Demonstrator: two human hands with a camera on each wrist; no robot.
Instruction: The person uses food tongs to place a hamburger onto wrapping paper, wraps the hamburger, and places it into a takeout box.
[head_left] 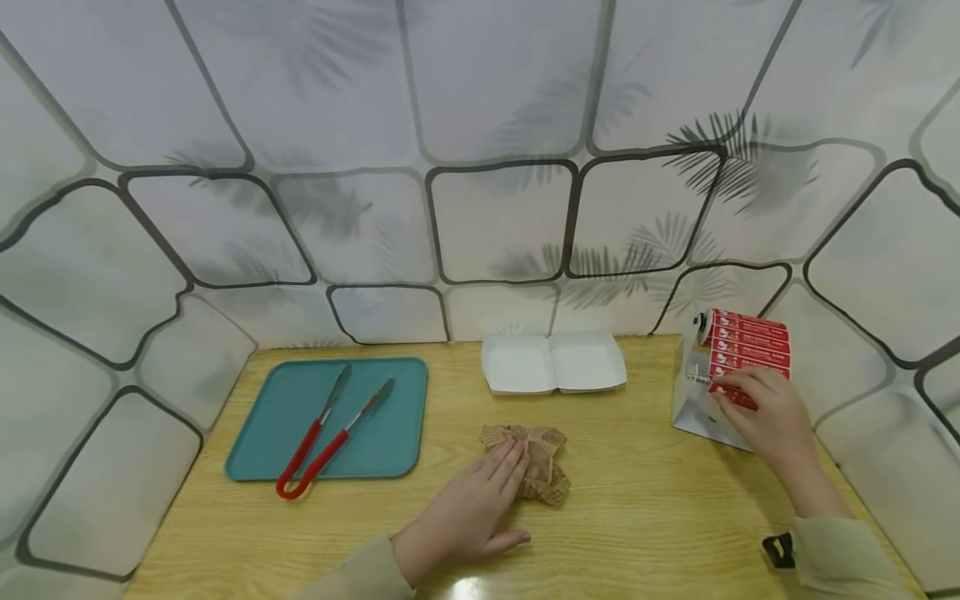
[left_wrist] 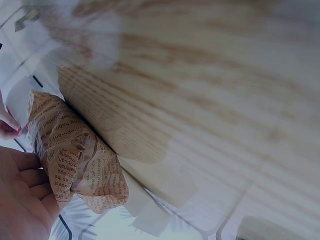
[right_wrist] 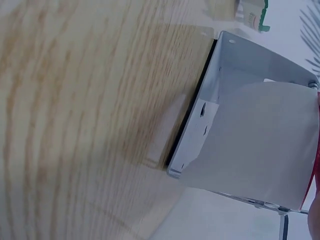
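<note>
A crumpled brown printed-paper packet (head_left: 547, 471) lies at the middle of the table. My left hand (head_left: 476, 504) rests on its left side with the fingers straight. In the left wrist view the fingertips touch the edge of the packet (left_wrist: 82, 155); its contents are hidden by the paper. At the right, a grey metal label dispenser (head_left: 693, 400) carries a roll of red-and-white labels (head_left: 750, 333). My right hand (head_left: 772, 417) pinches the hanging end of the label strip between thumb and fingers. The right wrist view shows the strip's pale back (right_wrist: 255, 145) in front of the metal frame.
An open white takeout box (head_left: 517, 367) stands at the back, behind the packet. On the left lies a teal tray (head_left: 258, 425) bearing red-handled tongs (head_left: 330, 450), whose handle end overhangs its front edge. A patterned wall (head_left: 502, 221) encloses the table.
</note>
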